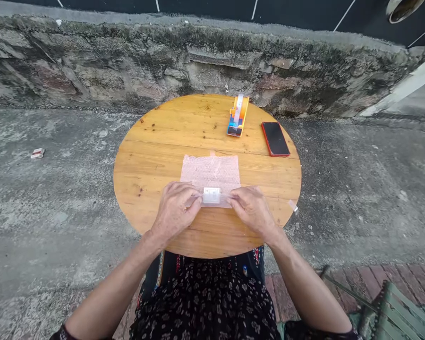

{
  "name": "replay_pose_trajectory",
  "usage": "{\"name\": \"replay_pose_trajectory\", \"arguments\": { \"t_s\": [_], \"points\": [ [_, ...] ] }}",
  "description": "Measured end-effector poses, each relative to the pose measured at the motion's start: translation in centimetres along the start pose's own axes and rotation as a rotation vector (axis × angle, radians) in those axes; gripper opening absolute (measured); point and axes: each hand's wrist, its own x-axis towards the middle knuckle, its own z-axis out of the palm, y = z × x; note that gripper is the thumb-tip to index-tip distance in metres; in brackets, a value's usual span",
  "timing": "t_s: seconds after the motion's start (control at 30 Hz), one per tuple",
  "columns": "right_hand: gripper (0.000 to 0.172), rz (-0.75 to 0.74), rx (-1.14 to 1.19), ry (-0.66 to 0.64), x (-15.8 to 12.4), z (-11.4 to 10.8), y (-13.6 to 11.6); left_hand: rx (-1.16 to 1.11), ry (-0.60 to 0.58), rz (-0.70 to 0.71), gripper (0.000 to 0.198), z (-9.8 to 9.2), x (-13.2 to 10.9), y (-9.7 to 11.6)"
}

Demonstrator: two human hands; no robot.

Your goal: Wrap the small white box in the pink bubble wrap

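A sheet of pinkish bubble wrap [210,167] lies on the round wooden table [145,165] in front of me. On its near part rests a small white box [211,191], partly covered by the clear near edge of the wrap. My left hand [180,203] pinches the wrap's edge just left of the box. On the other side, my right hand [250,208] pinches the same edge between thumb and fingers. Several fingertips of both hands are hidden behind the thumbs and the wrap.
An orange and blue tape dispenser [238,115] stands at the table's far side. Right of it lies a phone [275,139] in a red case. A strip of tape [293,206] hangs at the right edge. A stone wall [145,71] runs behind; a green chair [393,307] stands at lower right.
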Motion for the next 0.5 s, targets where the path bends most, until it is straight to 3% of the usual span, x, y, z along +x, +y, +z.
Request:
{"name": "replay_pose_trajectory", "arguments": {
  "t_s": [0.3, 0.5],
  "points": [
    [0.005, 0.168, 0.134, -0.060, 0.8, 0.8, 1.5, -0.097, -0.128, -0.162, 0.010, 0.5, 1.7, -1.1],
    [0.008, 0.216, 0.241, -0.095, 0.8, 0.4, 1.4, -0.119, -0.144, -0.162, 0.011, 0.6, 1.7, -1.1]
  ]
}}
